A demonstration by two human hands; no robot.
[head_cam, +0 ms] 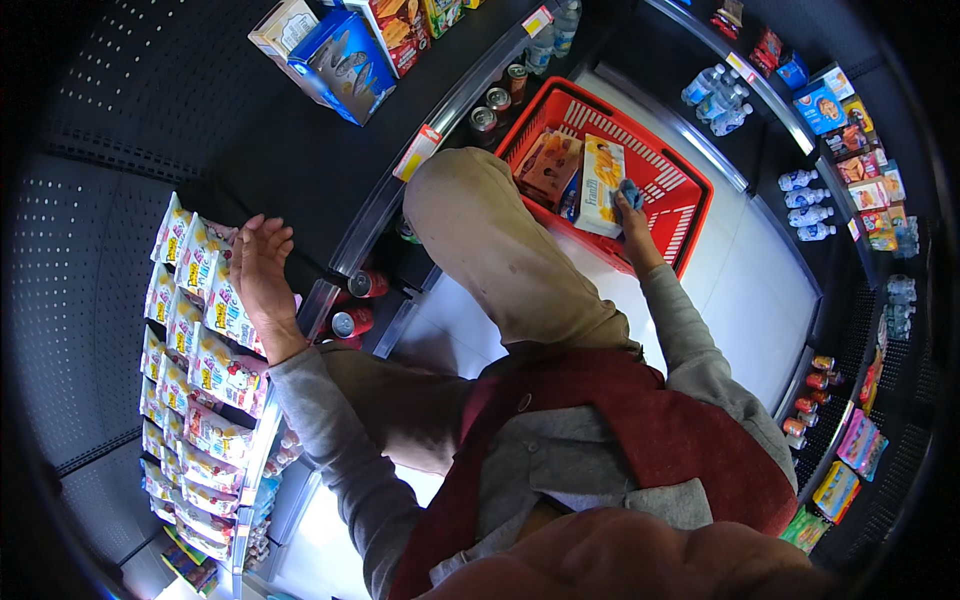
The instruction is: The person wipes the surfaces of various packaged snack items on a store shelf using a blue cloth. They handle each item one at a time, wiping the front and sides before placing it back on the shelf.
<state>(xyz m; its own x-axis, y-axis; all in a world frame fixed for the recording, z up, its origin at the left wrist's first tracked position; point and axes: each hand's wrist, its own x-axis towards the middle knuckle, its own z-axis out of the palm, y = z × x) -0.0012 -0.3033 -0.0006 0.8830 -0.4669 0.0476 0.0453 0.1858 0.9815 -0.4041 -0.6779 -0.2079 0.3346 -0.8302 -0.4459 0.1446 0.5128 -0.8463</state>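
My left hand (262,274) is raised with its fingers apart, at the front of a shelf of pillow-shaped snack bags (217,375). It holds nothing and overlaps the upper bags; whether it touches them I cannot tell. Inside a red plastic shopping basket (694,187) on the floor, my right hand (634,223) pinches a bunched blue-grey item (631,194), apparently cloth. Its thumb lies against the right edge of a white-and-yellow biscuit box (601,184); a grip on the box cannot be made out. A brown-red packet (550,163) lies beside that box.
My bent knee (465,210) stands between the basket and a shelf edge (442,112). Cartons, including a blue biscuit box (345,67), stand on the upper shelf. Drink cans (360,304) sit low beside my leg. Water bottles (716,97) line the shelving across the tiled floor (757,285).
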